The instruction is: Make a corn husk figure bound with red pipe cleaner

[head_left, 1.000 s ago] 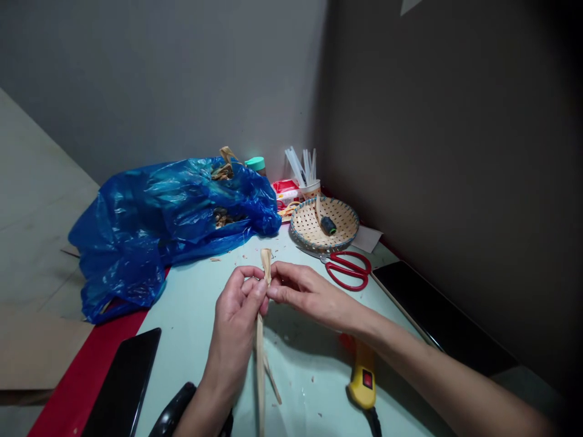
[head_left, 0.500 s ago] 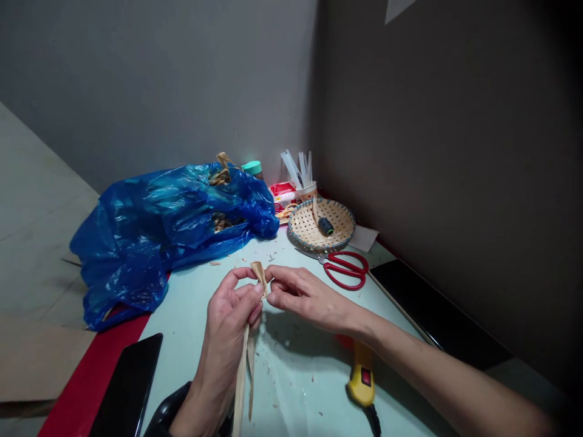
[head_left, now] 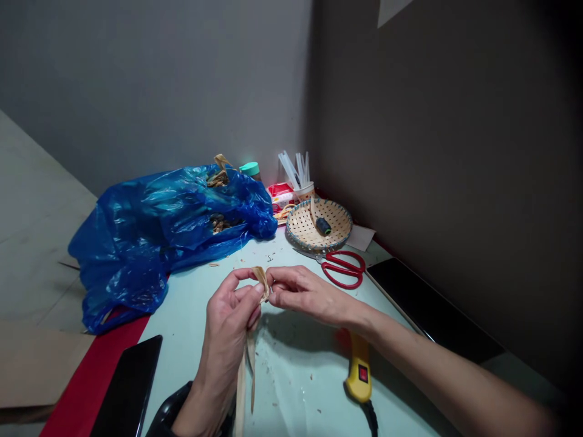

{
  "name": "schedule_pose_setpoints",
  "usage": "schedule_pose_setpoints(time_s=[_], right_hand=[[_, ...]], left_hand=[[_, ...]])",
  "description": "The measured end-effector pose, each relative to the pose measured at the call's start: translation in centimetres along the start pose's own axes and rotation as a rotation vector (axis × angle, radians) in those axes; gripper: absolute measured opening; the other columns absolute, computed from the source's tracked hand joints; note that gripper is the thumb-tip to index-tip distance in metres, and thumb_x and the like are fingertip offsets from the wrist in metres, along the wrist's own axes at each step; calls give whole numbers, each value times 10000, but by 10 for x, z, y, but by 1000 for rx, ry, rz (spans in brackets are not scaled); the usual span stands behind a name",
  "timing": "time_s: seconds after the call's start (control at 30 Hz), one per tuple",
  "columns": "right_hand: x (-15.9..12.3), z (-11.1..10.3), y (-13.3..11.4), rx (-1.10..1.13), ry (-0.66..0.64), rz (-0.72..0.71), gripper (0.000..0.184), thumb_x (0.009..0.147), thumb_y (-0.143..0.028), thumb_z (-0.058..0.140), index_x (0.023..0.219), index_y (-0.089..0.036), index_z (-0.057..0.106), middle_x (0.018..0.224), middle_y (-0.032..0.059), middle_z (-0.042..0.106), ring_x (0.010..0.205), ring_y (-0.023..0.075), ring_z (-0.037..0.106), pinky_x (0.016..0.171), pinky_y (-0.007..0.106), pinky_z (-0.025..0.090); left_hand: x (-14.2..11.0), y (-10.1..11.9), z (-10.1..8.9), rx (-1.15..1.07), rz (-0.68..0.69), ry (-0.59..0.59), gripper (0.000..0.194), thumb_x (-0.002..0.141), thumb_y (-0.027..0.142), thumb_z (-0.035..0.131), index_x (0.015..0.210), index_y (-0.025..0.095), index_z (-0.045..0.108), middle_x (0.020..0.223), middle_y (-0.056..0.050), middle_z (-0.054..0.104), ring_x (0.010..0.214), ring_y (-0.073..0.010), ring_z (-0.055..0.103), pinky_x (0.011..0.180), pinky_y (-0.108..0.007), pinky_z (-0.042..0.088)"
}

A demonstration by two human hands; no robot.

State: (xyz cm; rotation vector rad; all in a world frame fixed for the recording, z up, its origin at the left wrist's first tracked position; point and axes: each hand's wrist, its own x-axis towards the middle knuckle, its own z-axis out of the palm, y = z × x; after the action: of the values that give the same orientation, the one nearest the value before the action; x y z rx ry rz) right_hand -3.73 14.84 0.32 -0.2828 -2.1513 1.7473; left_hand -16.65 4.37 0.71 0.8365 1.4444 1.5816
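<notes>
In from the table point(head_left: 291, 382)'s left edge, the left hand point(head_left: 229, 314) pinches a dried leaf strip point(head_left: 261, 277), seemingly mid-fold and needing a steady hold; whether the right hand point(head_left: 307, 294)'s fingertips clamp it, I cannot tell.

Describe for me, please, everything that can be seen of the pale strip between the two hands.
The pale strip is thin and tan, with a dry, leaf-like look. Its upper end is curled over; the left hand pinches it, and the right hand has fingertips at its side. Below, narrow lengths hang down: one tapers to a point, another leaves the picture's bottom edge. The hands hide its middle.
</notes>
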Motion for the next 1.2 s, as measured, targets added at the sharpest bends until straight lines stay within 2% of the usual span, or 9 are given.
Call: schedule_pose_setpoints(time_s=[0.2, 0.37, 0.5, 0.63, 0.73, 0.8, 0.93, 1.07, 1.2], right_hand=[[2, 6, 9, 165, 26, 3, 218, 897, -382, 551, 865, -167, 568, 647, -52, 394, 577, 87, 308, 536, 221, 246], [5, 13, 12, 275, 99, 4, 303, 906, -440, 549, 829, -148, 585, 707, -2, 570, 612, 91, 430, 583, 216, 314], [7, 13, 9, 321, 124, -11, 299, 860, -445, 620, 818, -152, 572, 730, 8, 597, 683, 115, 503, 675, 241, 384], [8, 12, 9, 203, 271, -33, 274, 877, -423, 597, 816, -156, 603, 754, 1, 584, 723, 126, 504, 707, 249, 391], [9, 13, 15, 27, 359, -87, 223, 887, -378, 589, 850, -166, 646, 832, 11, 608, 806, 145, 530, 759, 257, 395], [9, 14, 17, -15, 381, -96, 200, 883, -360, 596, 863, -169, 649, 841, 13, 611, 805, 147, 533, 754, 260, 396], [8, 16, 17, 138, 317, -47, 230, 873, -392, 601, 845, -164, 618, 751, -6, 568, 695, 121, 497, 662, 243, 380], [7, 12, 13, 278, 199, 42, 268, 832, -401, 643, 783, -142, 595, 687, -17, 535, 610, 98, 467, 599, 234, 347], [6, 9, 9, 243, 171, 40, 301, 812, -428, 660, 762, -140, 588, 667, -24, 507, 615, 97, 434, 583, 231, 324]], left_hand=[[-1, 2, 3, 108, 43, 98, 294, 776, 404, 693, 912, 182, 555, 474, 106, 370, 438, -48, 262, 443, -171, 182], [-1, -2, 2, 169, 123, 74, 276, 823, 450, 632, 882, 189, 565, 538, 71, 445, 504, -83, 364, 508, -188, 292], [-4, -4, 1, 204, 168, 57, 229, 866, 428, 586, 899, 202, 571, 593, 50, 483, 573, -112, 443, 579, -210, 353], [-4, -3, 0, 236, 166, 13, 196, 874, 390, 585, 958, 214, 563, 725, 24, 556, 669, -135, 524, 641, -229, 402], [-2, -4, 1, 298, 207, 49, 191, 848, 369, 629, 945, 213, 576, 846, 0, 603, 793, -157, 572, 719, -239, 426], [0, -4, 1, 350, 236, 98, 175, 829, 357, 653, 903, 210, 593, 900, -12, 625, 831, -163, 574, 744, -241, 424], [2, -3, 0, 359, 227, 146, 171, 788, 339, 693, 814, 199, 600, 794, 3, 609, 730, -146, 547, 662, -231, 409], [4, 1, -5, 302, 154, 42, 219, 764, 350, 709, 756, 179, 572, 681, 29, 544, 594, -112, 474, 560, -222, 371], [5, 4, -13, 333, 155, -62, 219, 805, 369, 664, 763, 179, 564, 727, 13, 562, 680, -134, 510, 646, -241, 406]])
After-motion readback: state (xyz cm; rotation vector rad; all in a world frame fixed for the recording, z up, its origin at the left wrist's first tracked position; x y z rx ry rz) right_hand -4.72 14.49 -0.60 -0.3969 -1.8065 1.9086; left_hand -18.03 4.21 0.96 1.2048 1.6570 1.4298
